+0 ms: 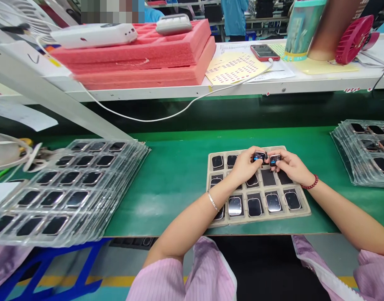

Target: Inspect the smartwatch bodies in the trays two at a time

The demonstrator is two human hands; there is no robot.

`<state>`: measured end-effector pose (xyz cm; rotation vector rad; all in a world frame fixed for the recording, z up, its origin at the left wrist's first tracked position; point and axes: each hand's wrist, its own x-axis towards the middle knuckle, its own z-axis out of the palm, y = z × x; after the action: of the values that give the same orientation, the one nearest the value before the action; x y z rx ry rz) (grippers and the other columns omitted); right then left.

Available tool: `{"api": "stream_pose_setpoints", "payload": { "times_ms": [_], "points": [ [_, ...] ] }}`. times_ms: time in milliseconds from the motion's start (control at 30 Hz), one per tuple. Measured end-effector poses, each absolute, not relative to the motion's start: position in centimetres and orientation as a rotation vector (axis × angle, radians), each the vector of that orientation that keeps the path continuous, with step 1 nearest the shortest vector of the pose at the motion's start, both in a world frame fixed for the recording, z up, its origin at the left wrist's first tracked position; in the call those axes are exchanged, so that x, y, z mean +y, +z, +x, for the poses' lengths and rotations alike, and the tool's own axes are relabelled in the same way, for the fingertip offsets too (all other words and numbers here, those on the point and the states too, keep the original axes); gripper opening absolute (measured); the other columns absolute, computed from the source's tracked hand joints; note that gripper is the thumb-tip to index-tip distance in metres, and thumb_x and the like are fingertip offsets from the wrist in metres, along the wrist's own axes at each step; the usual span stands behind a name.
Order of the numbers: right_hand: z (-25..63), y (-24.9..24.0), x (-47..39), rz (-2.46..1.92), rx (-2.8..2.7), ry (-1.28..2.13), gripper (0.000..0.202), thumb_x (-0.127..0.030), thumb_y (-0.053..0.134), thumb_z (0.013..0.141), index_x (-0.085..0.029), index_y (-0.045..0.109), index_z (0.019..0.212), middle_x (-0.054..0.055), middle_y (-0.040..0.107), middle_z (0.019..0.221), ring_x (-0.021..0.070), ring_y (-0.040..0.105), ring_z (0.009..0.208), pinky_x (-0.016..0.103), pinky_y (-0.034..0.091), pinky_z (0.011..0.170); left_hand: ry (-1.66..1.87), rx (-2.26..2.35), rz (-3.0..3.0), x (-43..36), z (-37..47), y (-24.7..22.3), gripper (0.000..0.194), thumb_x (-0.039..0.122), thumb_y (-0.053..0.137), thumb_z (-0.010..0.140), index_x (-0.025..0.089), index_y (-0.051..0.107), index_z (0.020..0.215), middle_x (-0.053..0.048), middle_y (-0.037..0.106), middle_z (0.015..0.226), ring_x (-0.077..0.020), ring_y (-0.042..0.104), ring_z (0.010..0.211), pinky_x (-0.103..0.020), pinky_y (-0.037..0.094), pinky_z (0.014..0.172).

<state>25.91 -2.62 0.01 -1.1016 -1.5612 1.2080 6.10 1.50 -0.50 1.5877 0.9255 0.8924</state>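
Observation:
My left hand point(249, 164) is closed on a smartwatch body point(259, 156) with its screen lit. Just beside it, my right hand point(288, 165) grips a second smartwatch body point(275, 159), also lit. Both watches are held side by side over the far part of a beige compartment tray point(212, 225). Several dark-screened watch bodies sit in the tray's pockets, such as a watch body point(254, 207) in the near row. Under my right hand, a pocket point(268, 177) shows only its dark lining. My fingers hide part of the back row.
Clear plastic trays point(123, 184) of watch bodies are stacked on the left, with another stack point(345, 154) at the right. A shelf point(242, 87) above the green bench point(167, 175) carries red foam blocks point(142, 75), a phone point(264, 52), and a pink fan point(355, 39). A white cable point(154, 121) droops below it.

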Motion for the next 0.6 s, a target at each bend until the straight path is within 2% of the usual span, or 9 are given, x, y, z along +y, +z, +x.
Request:
{"api": "stream_pose_setpoints", "payload": {
  "times_ms": [67,167,233,333,400,467,533,600],
  "points": [
    [25.9,0.0,-2.6,-1.094,-1.572,1.200,0.036,-0.020,0.059,0.082,-0.021,0.062,0.119,0.008,0.071,0.104,0.0172,0.068,0.073,0.031,0.057,0.061,0.895,0.922,1.573,1.5,6.1,-0.5,0.032,0.009,0.056,0.075,0.019,0.063,0.105,-0.003,0.068,0.096,-0.0132,0.064,0.078,-0.026,0.053,0.077],
    [25.8,0.2,-2.6,-1.079,-1.574,1.183,0.042,-0.020,0.064,0.079,-0.023,0.062,0.120,0.007,0.071,0.106,0.0169,0.068,0.073,0.031,0.058,0.062,0.902,0.932,1.572,1.4,6.2,-0.3,0.047,0.004,0.059,0.068,0.019,0.061,0.113,-0.004,0.069,0.102,-0.0150,0.065,0.086,-0.026,0.053,0.079],
    [25.8,0.2,-2.7,-1.089,-1.555,1.200,0.037,-0.024,0.066,0.081,-0.022,0.064,0.117,0.007,0.071,0.103,0.0165,0.067,0.070,0.031,0.057,0.061,0.889,0.903,1.530,1.2,6.3,0.0,0.048,0.006,0.060,0.071,0.018,0.060,0.117,-0.005,0.069,0.103,-0.0142,0.066,0.083,-0.026,0.054,0.077],
    [25.9,0.1,-2.7,-1.108,-1.483,1.259,0.030,-0.043,0.059,0.091,-0.020,0.068,0.107,0.009,0.073,0.093,0.0164,0.066,0.062,0.030,0.055,0.055,0.850,0.871,1.433,1.0,6.5,0.6,0.027,0.024,0.053,0.087,0.014,0.065,0.109,-0.008,0.070,0.097,-0.0120,0.065,0.070,-0.024,0.054,0.065],
    [26.0,0.1,-2.7,-1.109,-1.446,1.271,0.038,-0.051,0.052,0.094,-0.019,0.069,0.103,0.009,0.073,0.089,0.0164,0.065,0.060,0.030,0.055,0.054,0.817,0.898,1.393,1.0,6.5,0.8,0.032,0.035,0.046,0.094,0.013,0.067,0.105,-0.008,0.071,0.091,-0.0117,0.064,0.063,-0.022,0.051,0.056],
    [25.9,0.1,-2.6,-1.115,-1.452,1.240,0.034,-0.048,0.057,0.091,-0.020,0.067,0.107,0.008,0.073,0.091,0.0161,0.065,0.062,0.030,0.055,0.056,0.805,0.930,1.382,1.1,6.5,0.8,0.032,0.035,0.049,0.093,0.014,0.066,0.110,-0.007,0.071,0.090,-0.0117,0.065,0.063,-0.021,0.050,0.055],
    [25.8,0.1,-2.5,-1.121,-1.485,1.182,0.036,-0.037,0.067,0.084,-0.022,0.064,0.116,0.007,0.072,0.097,0.0164,0.065,0.067,0.030,0.056,0.059,0.833,0.921,1.406,1.2,6.4,0.6,0.035,0.023,0.061,0.084,0.016,0.062,0.118,-0.007,0.071,0.099,-0.0124,0.068,0.072,-0.021,0.053,0.063],
    [25.7,0.1,-2.5,-1.124,-1.513,1.144,0.041,-0.030,0.071,0.079,-0.023,0.062,0.119,0.006,0.071,0.100,0.0167,0.064,0.069,0.030,0.055,0.059,0.862,0.867,1.434,1.3,6.3,0.4,0.044,0.013,0.065,0.077,0.017,0.060,0.120,-0.007,0.070,0.106,-0.0126,0.069,0.079,-0.022,0.055,0.071]
  ]
}}
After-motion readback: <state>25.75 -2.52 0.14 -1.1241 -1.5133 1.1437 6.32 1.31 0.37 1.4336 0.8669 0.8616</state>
